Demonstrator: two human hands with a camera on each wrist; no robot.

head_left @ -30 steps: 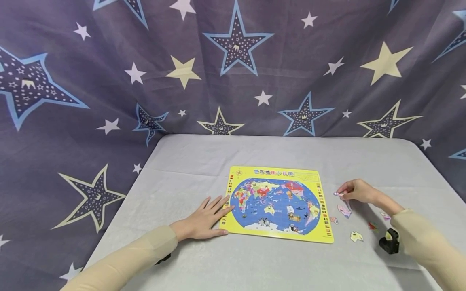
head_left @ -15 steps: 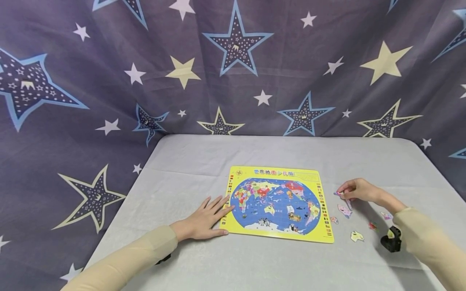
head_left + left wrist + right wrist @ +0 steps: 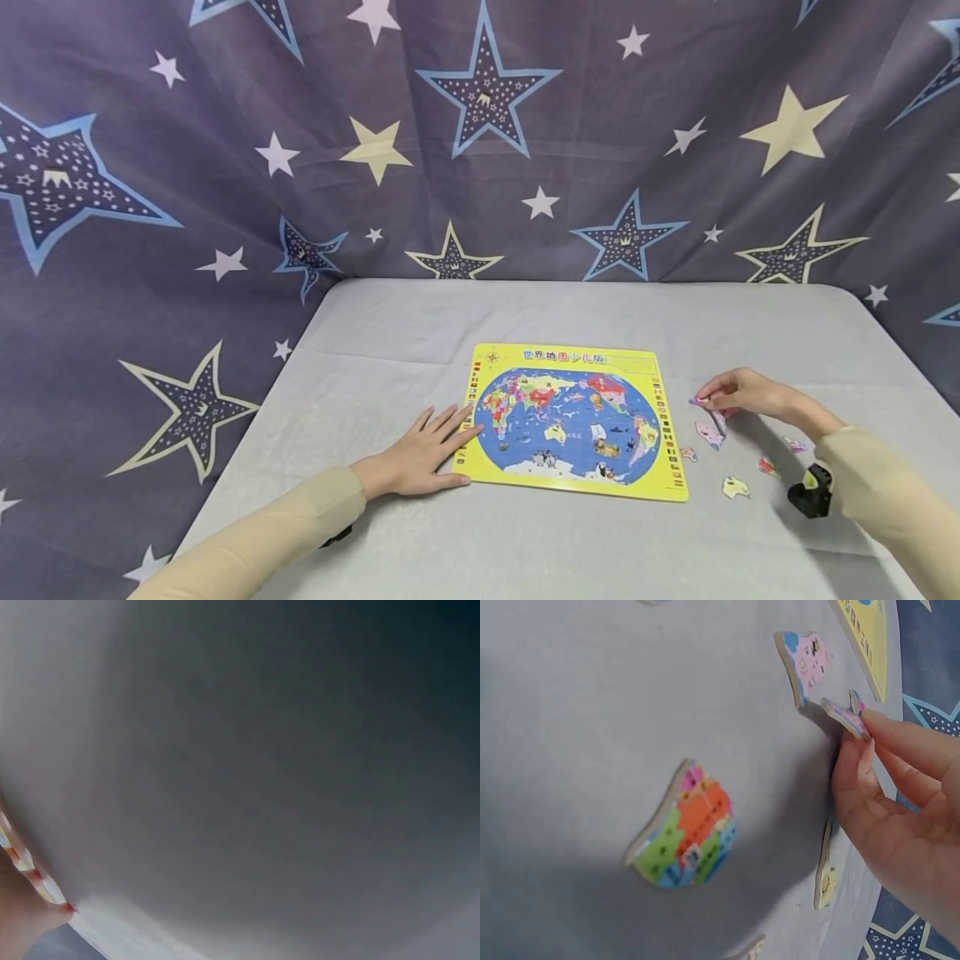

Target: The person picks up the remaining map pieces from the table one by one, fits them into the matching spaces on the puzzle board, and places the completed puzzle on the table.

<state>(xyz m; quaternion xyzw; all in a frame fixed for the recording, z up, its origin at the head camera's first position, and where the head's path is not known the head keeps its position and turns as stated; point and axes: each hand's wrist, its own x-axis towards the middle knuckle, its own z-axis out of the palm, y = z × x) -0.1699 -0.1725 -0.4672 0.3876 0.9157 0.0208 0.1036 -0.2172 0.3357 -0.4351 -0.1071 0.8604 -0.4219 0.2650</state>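
Your right hand (image 3: 753, 393) has its grip closed on a small puzzle piece (image 3: 700, 402), pinched between thumb and fingers to the right of the map board (image 3: 573, 421) and apart from it. Your left hand (image 3: 420, 457) lies with its fingers straight and spread, their tips on the board's left edge and the thumb at its lower left corner. Just below your right hand sits a pink piece (image 3: 708, 435). Nearer you on the grey-covered counter (image 3: 525, 542) lie a yellow piece (image 3: 736, 487) and a red-and-green piece (image 3: 768, 466), which has an orange patch in the right wrist view. A star-printed curtain (image 3: 465, 192) hangs behind the counter.
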